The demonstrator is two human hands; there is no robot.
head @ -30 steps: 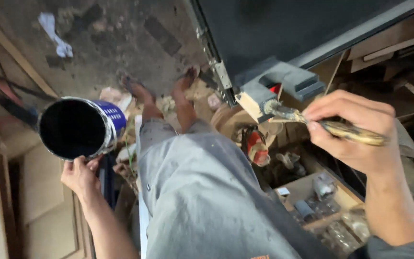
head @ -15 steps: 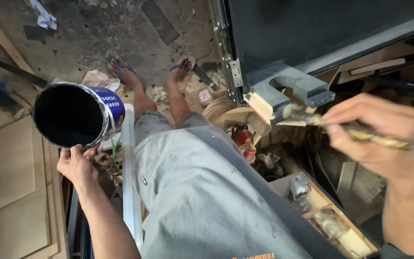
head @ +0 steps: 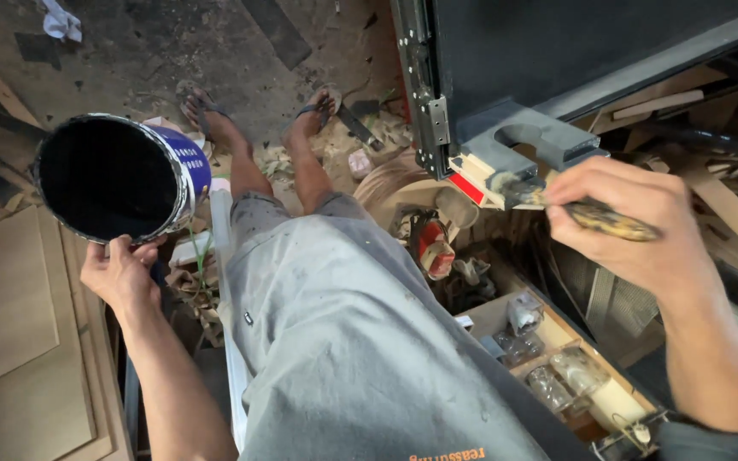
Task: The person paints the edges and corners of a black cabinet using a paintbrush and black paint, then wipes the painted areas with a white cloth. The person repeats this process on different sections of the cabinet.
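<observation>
Blue can (head: 183, 166), black inside; yellow-speckled brush handle (head: 612, 220); grey shorts (head: 343, 341).

A round tin can (head: 117, 179) sits tilted in the left hand (head: 121, 277), its open mouth dark inside with a silvery rim, its side wrapped in a deep blue label with rows of small white marks. Lower right, an open shallow wooden box (head: 557, 367) lies among the clutter; clear plastic packets (head: 548, 380) lie inside it, with a pale cream cylinder (head: 617, 401) at its near end. A small red sticker (head: 466, 189) shows on the pale wood edge beneath the grey bracket (head: 527, 145).
</observation>
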